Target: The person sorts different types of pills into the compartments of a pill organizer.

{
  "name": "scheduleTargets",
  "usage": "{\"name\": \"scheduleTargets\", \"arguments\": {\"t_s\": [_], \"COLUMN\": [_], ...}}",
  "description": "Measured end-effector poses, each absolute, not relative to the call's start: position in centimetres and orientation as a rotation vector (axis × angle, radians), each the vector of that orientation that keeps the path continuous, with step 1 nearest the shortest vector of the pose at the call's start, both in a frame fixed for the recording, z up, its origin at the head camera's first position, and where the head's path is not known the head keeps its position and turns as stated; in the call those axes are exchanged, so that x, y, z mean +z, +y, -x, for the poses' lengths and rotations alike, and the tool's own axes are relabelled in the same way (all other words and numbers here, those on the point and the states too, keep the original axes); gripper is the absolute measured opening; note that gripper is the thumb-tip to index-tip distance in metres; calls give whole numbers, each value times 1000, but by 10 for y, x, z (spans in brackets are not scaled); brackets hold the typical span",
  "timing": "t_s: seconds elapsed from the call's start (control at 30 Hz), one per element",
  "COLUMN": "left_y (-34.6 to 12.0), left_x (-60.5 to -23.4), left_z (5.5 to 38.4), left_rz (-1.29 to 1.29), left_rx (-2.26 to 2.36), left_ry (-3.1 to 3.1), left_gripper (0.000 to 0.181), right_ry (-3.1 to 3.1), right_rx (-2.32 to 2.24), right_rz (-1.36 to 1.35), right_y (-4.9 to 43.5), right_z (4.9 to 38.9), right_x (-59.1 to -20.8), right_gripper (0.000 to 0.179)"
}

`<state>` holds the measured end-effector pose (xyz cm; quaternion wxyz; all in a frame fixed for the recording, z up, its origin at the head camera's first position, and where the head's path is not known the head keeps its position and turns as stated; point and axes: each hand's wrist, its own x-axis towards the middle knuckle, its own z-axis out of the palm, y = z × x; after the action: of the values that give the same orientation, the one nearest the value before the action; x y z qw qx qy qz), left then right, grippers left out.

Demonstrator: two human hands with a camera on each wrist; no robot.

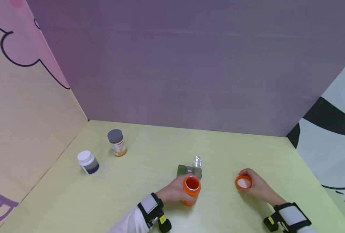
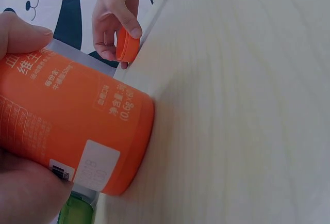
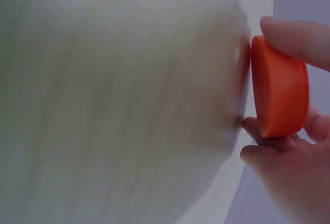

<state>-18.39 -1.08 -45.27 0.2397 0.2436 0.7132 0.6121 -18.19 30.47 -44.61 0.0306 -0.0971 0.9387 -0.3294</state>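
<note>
An orange pill bottle, its mouth uncovered, is gripped by my left hand at the middle of the table. Its printed label and a white sticker show in the left wrist view, where fingers wrap it from both sides. Farther right, my right hand pinches an orange bottle cap, its pale inner side turned up toward the head camera. In the right wrist view the thumb lies on one side of the cap and fingers on the other, close over the table.
Just beyond the left hand sit small green and grey boxes and a shiny clear-silver piece. At the left stand a white-capped bottle and a grey-capped jar. Panels wall the pale table at back and sides.
</note>
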Motion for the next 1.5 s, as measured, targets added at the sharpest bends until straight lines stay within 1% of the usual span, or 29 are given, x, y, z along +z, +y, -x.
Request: {"name": "scheduleTargets", "arguments": {"t_s": [0.37,0.47,0.57,0.67,0.87,1.0,1.23,1.5], "left_y": [-13,-11,-11,-12,-12,-12,-9,-25], "left_x": [-450,-453,-461,-469,-466,-462,-456,-438], "left_z": [184,183,182,182,182,184,192,211], "left_rz": [-706,-714,-720,-736,-732,-759,-718,-788], "left_rx": [1685,1658,1609,1570,1555,1552,1551,1528], "left_ry": [1965,1984,2035,2067,2059,2062,2063,2294], "left_gripper": [50,50,55,60,65,65,70,53], "right_ry": [2890,2914,2928,2912,2743,2661,2598,2622], "right_rx": [-949,-909,-875,-923,-1165,-1168,-1150,-1125], "right_rz": [268,294,297,296,289,240,271,289], "right_y": [304,304,301,288,237,209,194,185], "right_z": [182,183,185,190,205,216,224,232], "right_x": [-447,-446,-444,-438,-424,-427,-444,-448], "right_gripper": [55,60,69,75,69,68,56,49]}}
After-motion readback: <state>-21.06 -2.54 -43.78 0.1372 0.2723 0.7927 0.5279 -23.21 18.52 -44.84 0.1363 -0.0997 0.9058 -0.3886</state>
